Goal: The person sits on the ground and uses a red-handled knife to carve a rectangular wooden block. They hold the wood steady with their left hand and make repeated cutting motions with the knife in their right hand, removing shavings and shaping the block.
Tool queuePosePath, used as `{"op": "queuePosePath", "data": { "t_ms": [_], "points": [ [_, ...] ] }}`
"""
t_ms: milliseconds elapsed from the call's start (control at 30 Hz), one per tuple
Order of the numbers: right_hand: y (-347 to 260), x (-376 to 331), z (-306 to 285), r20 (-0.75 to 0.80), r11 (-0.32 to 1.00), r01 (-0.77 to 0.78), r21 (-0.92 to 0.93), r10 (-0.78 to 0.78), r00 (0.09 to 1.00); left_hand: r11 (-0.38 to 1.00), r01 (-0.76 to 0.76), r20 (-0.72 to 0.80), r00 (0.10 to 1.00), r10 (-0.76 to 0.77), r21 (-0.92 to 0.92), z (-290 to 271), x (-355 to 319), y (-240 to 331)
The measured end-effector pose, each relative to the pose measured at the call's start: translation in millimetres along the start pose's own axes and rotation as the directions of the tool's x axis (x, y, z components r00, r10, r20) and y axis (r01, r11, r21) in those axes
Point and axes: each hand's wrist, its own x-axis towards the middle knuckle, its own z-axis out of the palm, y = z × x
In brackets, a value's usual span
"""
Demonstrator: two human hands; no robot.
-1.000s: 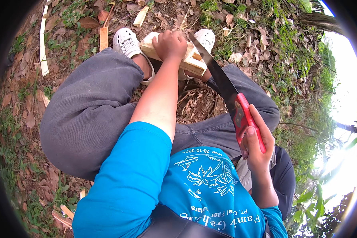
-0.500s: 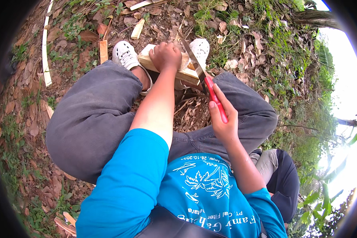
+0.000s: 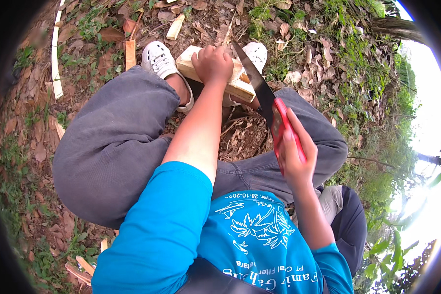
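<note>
A pale piece of wood (image 3: 187, 63) lies crosswise between my shoes, its right end pointing towards my right knee. My left hand (image 3: 213, 65) is closed over the top of it, knuckles up. In my right hand (image 3: 297, 154) is the red handle of a hand saw (image 3: 258, 81). The saw's dark blade slants away to the upper left, along the right side of the wood near my left fingers. Light sawdust shows beside those fingers. How deep the blade sits in the wood, I cannot tell.
White clogs (image 3: 158, 58) are on my feet, either side of the wood. Wood offcuts (image 3: 176, 27) and a long pale strip (image 3: 55, 59) lie among dry leaves. Behind my right arm shows another person's dark-clothed leg (image 3: 352, 220). A tree trunk (image 3: 397, 28) stands at the upper right.
My right hand has drawn the saw back towards my body and to the right, showing more of the handle. My left hand still holds the wood; the whole view has shifted slightly.
</note>
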Motion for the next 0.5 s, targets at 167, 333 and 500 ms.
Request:
{"op": "queuePosePath", "data": {
  "t_ms": [167, 333, 500],
  "points": [
    [14, 63, 33, -0.051, 0.99, 0.109, 0.089, -0.105, 0.993, 0.997, 0.029, 0.167, 0.985, -0.041, 0.069, -11, 28, 10],
    [24, 48, 42, -0.052, 0.99, 0.048, 0.132, -0.041, 0.998, 0.996, 0.023, 0.14, 0.99, -0.034, 0.082, -8, 23, 4],
    [41, 35, 44, -0.073, 0.993, 0.101, 0.054, -0.097, 0.993, 1.0, 0.014, 0.09, 0.996, -0.015, 0.018, -6, 17, 5]
  ]
}}
